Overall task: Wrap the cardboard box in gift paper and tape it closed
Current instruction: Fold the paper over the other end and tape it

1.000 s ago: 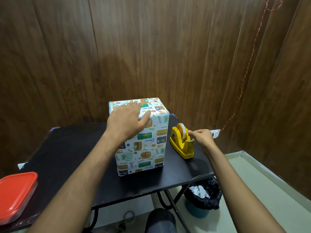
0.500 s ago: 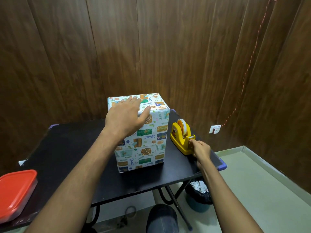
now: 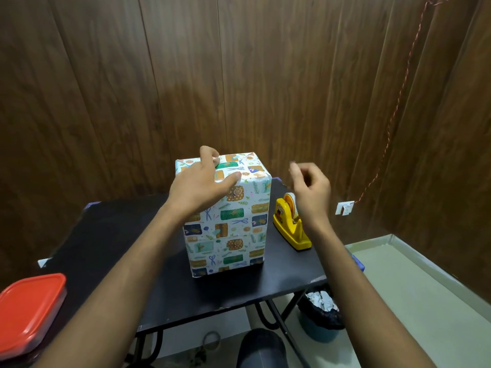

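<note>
Left hand (image 3: 202, 187) presses flat on the wrapped box (image 3: 228, 216); right hand (image 3: 310, 189), fingers pinched, tape unseen, should land squarely across the seam.

Both forearms bare, no sleeves in view; left hand (image 3: 198, 188) and right hand (image 3: 312, 191) without rings, watch, gloves; dark trouser knee (image 3: 261, 349) at bottom edge

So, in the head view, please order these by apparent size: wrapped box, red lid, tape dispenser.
1. wrapped box
2. red lid, partly cut off and nearer the camera, so unsure
3. tape dispenser
</note>
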